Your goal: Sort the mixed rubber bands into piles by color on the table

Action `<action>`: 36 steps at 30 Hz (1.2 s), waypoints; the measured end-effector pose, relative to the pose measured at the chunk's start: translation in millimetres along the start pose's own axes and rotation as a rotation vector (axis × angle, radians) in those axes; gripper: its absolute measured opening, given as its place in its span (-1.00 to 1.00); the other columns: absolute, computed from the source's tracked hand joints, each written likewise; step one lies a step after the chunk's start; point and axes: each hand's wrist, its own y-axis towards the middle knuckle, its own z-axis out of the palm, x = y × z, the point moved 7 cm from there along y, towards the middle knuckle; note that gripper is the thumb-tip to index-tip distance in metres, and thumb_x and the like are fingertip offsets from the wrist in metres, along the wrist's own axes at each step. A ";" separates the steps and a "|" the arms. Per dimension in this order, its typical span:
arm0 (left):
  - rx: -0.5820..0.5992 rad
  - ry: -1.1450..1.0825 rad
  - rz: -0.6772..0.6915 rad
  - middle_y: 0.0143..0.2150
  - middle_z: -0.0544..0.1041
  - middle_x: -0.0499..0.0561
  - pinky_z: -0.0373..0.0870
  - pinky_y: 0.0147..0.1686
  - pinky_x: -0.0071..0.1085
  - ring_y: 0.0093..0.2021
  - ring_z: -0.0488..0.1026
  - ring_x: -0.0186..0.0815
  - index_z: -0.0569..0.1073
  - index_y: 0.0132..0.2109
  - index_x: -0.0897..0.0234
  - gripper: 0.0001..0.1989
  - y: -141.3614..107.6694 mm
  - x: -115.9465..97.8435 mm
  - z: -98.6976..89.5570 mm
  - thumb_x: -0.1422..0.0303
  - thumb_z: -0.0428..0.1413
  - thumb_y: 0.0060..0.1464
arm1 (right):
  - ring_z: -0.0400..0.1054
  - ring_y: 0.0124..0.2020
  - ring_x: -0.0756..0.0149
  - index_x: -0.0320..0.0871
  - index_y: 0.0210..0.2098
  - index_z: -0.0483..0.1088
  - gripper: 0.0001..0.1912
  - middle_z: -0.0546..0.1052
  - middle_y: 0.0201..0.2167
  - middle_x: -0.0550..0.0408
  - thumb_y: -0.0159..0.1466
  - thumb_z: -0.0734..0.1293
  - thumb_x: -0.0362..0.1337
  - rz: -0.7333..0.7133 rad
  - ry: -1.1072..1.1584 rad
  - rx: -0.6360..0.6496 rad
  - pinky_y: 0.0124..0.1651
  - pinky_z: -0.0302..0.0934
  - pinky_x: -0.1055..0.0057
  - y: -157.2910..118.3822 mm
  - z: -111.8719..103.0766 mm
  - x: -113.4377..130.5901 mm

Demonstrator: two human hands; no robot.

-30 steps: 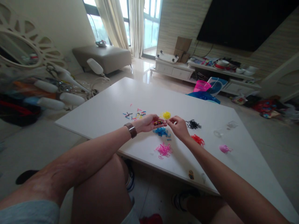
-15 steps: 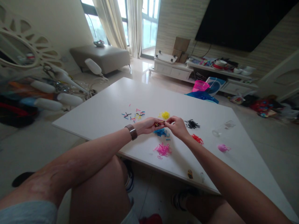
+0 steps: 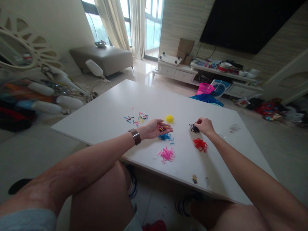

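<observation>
My left hand (image 3: 154, 128) is palm up over the table, fingers stretched, cradling a few small mixed rubber bands (image 3: 164, 128) of yellow, black and reddish colour. My right hand (image 3: 204, 125) is at the pile of black rubber bands (image 3: 193, 127), its thumb and fingers pinched together on black bands at the pile's right side. Just beyond my left hand sits a yellow pile (image 3: 169, 119). Blue bands (image 3: 165, 137) lie right below it, partly covered by the hand. Nearer me is a pink pile (image 3: 166, 154); red bands (image 3: 200, 145) lie below my right hand.
Loose bands of mixed colours (image 3: 136, 118) are scattered left of the yellow pile. A small yellow minion figure (image 3: 194, 179) lies near the white table's (image 3: 115, 99) front edge. A clear object (image 3: 233, 129) is at the right, partly behind my right arm. A pink basket (image 3: 205, 88) stands beyond the table.
My right hand has left my left palm and moved right to the black pile. My left hand has stayed in place, and its fingers now lie flatter, showing the bands.
</observation>
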 end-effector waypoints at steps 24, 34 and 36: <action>0.080 0.038 0.051 -0.41 0.53 0.13 0.57 -0.27 -0.35 -0.42 0.54 -0.29 0.43 -0.26 0.43 -0.84 -4.7 5.8 17.3 0.56 -0.05 0.16 | 0.34 -0.39 0.40 -0.14 -0.38 0.54 -0.90 0.43 -0.37 0.12 0.23 0.36 -0.32 -0.640 0.534 0.250 -0.26 0.24 0.41 -91.8 -3.5 175.2; 0.042 0.016 0.033 -0.27 0.59 0.21 0.54 -0.07 -0.39 -0.28 0.61 -0.28 0.41 0.02 0.57 -0.72 -4.9 5.7 16.8 0.62 -0.07 0.21 | 0.34 -0.43 0.39 -0.14 -0.35 0.58 -0.83 0.56 -0.39 0.09 0.25 0.36 -0.21 -0.485 0.544 0.216 -0.35 0.20 0.44 -79.2 -8.3 165.0; 0.037 0.036 0.043 -0.24 0.60 0.24 0.54 -0.07 -0.41 -0.23 0.62 -0.26 0.41 0.05 0.60 -0.70 -3.4 5.4 16.2 0.62 -0.06 0.22 | 0.36 -0.43 0.38 -0.14 -0.35 0.58 -0.82 0.58 -0.39 0.08 0.25 0.36 -0.20 -0.463 0.547 0.207 -0.35 0.21 0.43 -78.4 -9.3 162.1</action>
